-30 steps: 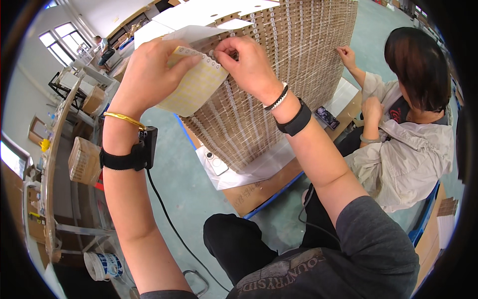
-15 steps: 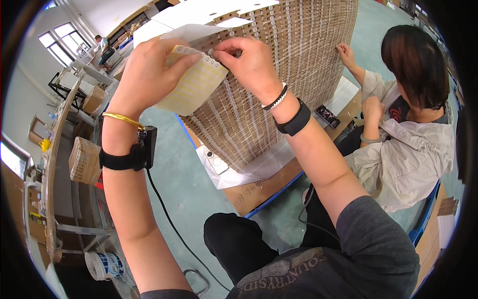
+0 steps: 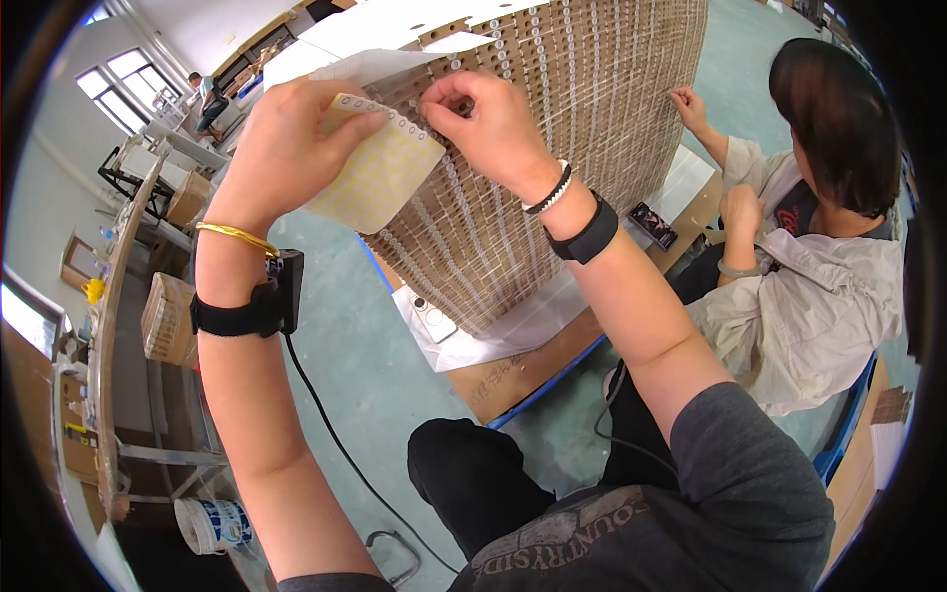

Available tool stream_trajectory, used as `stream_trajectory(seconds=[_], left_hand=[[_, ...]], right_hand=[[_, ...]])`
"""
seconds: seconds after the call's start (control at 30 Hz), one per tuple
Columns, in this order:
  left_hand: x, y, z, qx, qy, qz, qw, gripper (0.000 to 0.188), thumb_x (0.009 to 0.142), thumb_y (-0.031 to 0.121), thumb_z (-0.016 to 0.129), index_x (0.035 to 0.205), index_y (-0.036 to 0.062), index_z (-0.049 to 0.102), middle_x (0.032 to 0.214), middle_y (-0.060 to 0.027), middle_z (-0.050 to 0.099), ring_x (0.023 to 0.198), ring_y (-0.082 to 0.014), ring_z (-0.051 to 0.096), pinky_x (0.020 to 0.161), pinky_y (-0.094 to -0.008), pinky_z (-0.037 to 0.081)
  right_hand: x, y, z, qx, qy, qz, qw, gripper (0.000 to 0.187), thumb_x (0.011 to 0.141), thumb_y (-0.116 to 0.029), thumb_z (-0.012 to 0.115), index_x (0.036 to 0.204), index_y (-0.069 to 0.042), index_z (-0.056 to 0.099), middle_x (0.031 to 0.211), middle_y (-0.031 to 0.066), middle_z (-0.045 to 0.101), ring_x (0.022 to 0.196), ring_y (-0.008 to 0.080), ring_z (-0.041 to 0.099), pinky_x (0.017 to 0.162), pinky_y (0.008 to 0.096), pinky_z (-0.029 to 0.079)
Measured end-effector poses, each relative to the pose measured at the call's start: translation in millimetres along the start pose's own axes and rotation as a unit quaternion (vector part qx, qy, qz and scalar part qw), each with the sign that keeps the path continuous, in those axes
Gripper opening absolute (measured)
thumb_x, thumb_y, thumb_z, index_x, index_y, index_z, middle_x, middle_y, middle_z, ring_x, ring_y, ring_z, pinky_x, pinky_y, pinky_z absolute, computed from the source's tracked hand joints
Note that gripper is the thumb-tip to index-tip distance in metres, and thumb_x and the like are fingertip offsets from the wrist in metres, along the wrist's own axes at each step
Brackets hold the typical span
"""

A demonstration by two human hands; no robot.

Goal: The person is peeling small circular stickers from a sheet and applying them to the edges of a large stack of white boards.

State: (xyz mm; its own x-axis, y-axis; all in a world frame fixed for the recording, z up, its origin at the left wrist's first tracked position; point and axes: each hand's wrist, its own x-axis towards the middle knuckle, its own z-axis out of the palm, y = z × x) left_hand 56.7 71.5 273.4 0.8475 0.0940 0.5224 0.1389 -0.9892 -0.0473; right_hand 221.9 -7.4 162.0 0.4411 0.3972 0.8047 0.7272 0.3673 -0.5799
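My left hand (image 3: 296, 148) grips a pale yellow sticker sheet (image 3: 380, 178), thumb on its face, with round clear stickers along the upper edge. Just right of the sheet, my right hand (image 3: 485, 120) is closed in a pinch against the side of a tall stack of brown cardboard pieces (image 3: 552, 187). What sits between those fingertips is too small to make out. Columns of small round clear stickers run down the stack's side, and holes show near its top. White sheets (image 3: 370, 67) lie over the top, one flap sticking out above my hands.
A co-worker (image 3: 789, 237) sits at the right, one hand raised to the stack. Two phones lie by its base, a white one (image 3: 434, 321) and a dark one (image 3: 652, 225). A cable (image 3: 335, 434) hangs from my left wrist. Shelving, a carton (image 3: 168, 318) and a bucket (image 3: 212, 525) stand left.
My right hand has come away from the sheet's edge to the stack's side. The sheet has shifted slightly left and down in my left hand. The co-worker leans a little further right.
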Motion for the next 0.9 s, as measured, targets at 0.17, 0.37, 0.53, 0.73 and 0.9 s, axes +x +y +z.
stream_trajectory(seconds=[0.17,0.37,0.53,0.73,0.9], left_hand=[[1,1,-1,-0.014,-0.023,-0.023,0.999,0.03,0.082,0.025,0.068,0.091,-0.0039,0.067,0.077,-0.0165,0.066,0.07,-0.0261,0.064,0.069,-0.0343,0.049],[-1,3,-1,-0.011,-0.016,-0.03,0.999,0.033,0.082,0.027,0.068,0.092,-0.0054,0.066,0.08,-0.0173,0.067,0.072,-0.0263,0.064,0.071,-0.0349,0.049],[-2,3,-1,-0.01,-0.009,-0.029,0.999,0.035,0.082,0.027,0.069,0.092,-0.0062,0.066,0.08,-0.0174,0.067,0.073,-0.0256,0.064,0.07,-0.0347,0.049],[-1,1,1,-0.011,-0.008,-0.02,1.0,0.034,0.082,0.027,0.069,0.092,-0.0061,0.066,0.079,-0.0173,0.067,0.071,-0.0254,0.064,0.069,-0.034,0.049],[-1,2,1,-0.014,-0.006,-0.018,1.0,0.033,0.082,0.026,0.069,0.09,-0.0059,0.066,0.078,-0.0171,0.067,0.069,-0.0258,0.064,0.069,-0.0341,0.049]], right_hand=[[-9,4,-7,0.061,-0.037,0.069,0.995,0.015,0.078,-0.015,0.068,0.084,-0.002,0.069,0.076,0.0099,0.069,0.07,0.0187,0.065,0.067,0.0302,0.052],[-7,0,-5,0.02,-0.035,0.063,0.997,0.015,0.079,-0.015,0.067,0.084,-0.001,0.069,0.077,0.0108,0.069,0.069,0.0198,0.066,0.066,0.031,0.052],[-8,-1,5,-0.006,-0.001,0.062,0.998,0.012,0.078,-0.014,0.065,0.081,-0.003,0.069,0.076,0.0106,0.068,0.071,0.0238,0.064,0.068,0.0327,0.051],[-12,8,10,-0.043,0.073,-0.042,0.996,0.005,0.076,-0.01,0.067,0.077,-0.005,0.068,0.073,0.0076,0.066,0.075,0.0262,0.057,0.07,0.0361,0.047],[-12,4,10,-0.097,0.084,-0.105,0.986,0.004,0.075,-0.008,0.067,0.078,-0.005,0.068,0.072,0.0081,0.065,0.074,0.0276,0.056,0.068,0.038,0.047]])
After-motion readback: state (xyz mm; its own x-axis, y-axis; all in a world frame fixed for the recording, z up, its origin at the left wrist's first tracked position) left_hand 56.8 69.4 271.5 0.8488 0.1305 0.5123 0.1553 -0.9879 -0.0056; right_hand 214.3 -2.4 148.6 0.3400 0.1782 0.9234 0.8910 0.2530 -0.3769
